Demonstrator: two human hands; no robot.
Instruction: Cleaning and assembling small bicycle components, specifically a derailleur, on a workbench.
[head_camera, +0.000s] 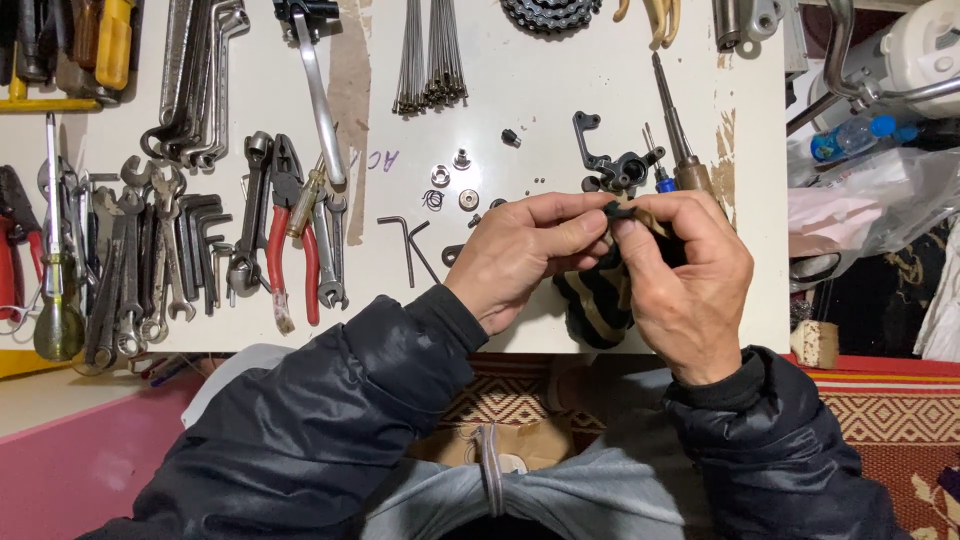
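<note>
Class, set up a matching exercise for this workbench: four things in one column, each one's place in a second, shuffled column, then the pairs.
Things:
1. red-handled pliers
2. bundle of spokes
3. small black part
4. Allen key

Places:
A. top middle of the board
B. pinched between both hands' fingers
C. among the spanners, left
D. lying just left of the left hand

Pairs: 1-C, 2-A, 3-B, 4-D
</note>
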